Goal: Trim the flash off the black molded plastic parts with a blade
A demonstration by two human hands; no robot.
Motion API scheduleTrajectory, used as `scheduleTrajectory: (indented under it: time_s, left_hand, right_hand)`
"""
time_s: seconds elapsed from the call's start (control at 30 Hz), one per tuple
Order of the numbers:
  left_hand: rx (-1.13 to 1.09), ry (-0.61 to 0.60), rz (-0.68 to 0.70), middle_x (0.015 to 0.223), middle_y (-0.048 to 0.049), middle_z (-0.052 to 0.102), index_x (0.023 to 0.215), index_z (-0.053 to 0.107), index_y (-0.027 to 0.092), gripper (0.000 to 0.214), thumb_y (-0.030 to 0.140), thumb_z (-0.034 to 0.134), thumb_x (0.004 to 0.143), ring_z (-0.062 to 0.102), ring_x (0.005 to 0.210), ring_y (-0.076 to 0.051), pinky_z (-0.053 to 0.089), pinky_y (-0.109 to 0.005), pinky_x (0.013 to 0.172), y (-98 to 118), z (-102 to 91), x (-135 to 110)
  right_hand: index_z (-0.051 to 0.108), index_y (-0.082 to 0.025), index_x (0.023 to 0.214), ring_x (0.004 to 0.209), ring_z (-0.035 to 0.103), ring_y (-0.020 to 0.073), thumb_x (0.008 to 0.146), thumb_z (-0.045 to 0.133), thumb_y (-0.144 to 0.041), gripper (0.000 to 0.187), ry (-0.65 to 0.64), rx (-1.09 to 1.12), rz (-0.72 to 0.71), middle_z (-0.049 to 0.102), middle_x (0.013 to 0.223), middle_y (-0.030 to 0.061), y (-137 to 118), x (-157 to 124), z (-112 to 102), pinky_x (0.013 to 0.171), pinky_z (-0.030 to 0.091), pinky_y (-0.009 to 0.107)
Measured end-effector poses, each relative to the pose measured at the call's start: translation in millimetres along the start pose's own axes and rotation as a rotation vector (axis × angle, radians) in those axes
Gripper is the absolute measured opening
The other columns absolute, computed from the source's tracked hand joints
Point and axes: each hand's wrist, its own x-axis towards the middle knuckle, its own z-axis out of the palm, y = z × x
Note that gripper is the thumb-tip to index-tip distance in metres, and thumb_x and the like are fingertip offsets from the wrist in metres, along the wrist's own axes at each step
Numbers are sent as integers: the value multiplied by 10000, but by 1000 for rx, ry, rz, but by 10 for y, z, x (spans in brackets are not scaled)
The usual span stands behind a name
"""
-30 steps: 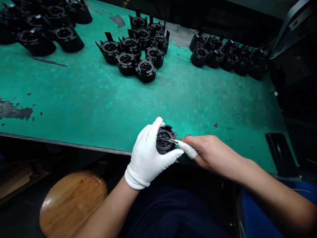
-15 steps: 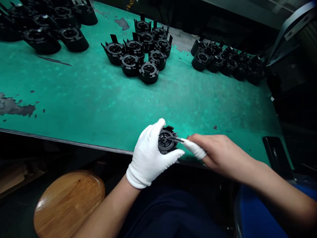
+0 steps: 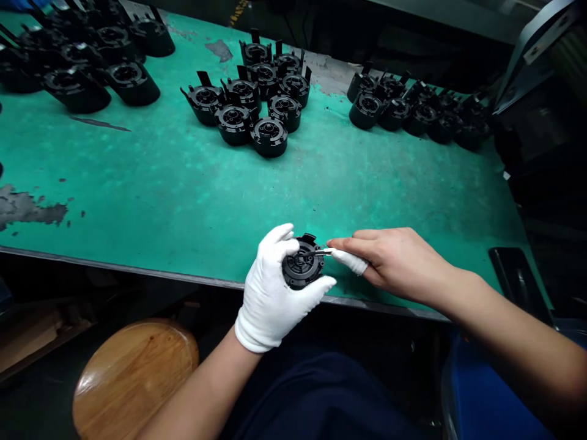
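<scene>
My left hand (image 3: 273, 287), in a white glove, is wrapped round a round black plastic housing (image 3: 300, 272) near the front edge of the green table. Ribs and small posts show on the housing's upward face. My right hand (image 3: 380, 260) is bare except for a white cover on the thumb. Between its thumb and index finger it pinches a slim dark tool like tweezers (image 3: 316, 252). The tool's tip lies over the middle of the housing; whether it grips anything there is too small to tell.
Several similar black housings (image 3: 269, 137) stand grouped at the table's (image 3: 183, 201) back middle, with more at the far left (image 3: 132, 82) and back right (image 3: 367, 110). A dark flat object (image 3: 518, 281) lies at the right edge. A wooden stool (image 3: 137, 379) stands below left.
Both hands, the housing and the tool have shifted slightly left in view. My right hand has turned, showing more of its back, and the tool lies flatter. Both grips stay closed.
</scene>
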Motion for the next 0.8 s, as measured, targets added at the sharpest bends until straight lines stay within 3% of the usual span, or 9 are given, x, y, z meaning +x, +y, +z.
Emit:
scheduleTrajectory:
  time_s: [0.13,0.27,0.47,0.63,0.8]
  left_hand:
    - [108,-13,31,1383,-195,555,1363,420,154,861,447,856,681,545,1314,-304,486,-474,1095,-24,20,-19]
    - [142,-25,31,1353,-188,587,1376,432,136,856,451,844,694,574,1283,-299,497,-455,1086,-36,29,-33]
    - [126,-31,43,1349,-184,589,1372,434,144,840,434,839,696,585,1268,-306,507,-466,1071,-40,34,-32]
    - [127,-29,35,1348,-178,590,1375,428,165,810,396,827,709,584,1266,-310,504,-479,1068,-40,30,-31]
    - [114,-30,38,1352,-174,590,1368,429,175,779,395,813,727,581,1272,-309,504,-483,1069,-44,32,-26]
  right_hand:
    - [602,-352,1339,770,680,184,970,486,-271,396,5,-116,-31,725,901,-5,26,87,-76,513,270,279]
    - [618,-357,1314,753,675,182,967,489,-287,377,-18,-144,-55,729,906,-10,66,135,-124,499,245,286]
    - [639,-332,1284,760,700,192,941,502,-246,380,-124,-29,-79,756,995,8,44,44,-186,552,386,277]
    - [688,-278,1189,849,721,217,917,492,-182,349,-104,131,-15,777,980,48,-55,-90,-94,688,498,270]
    - [595,-254,1350,928,724,241,855,500,-100,527,-83,95,71,747,1152,65,-127,-171,73,712,531,294]
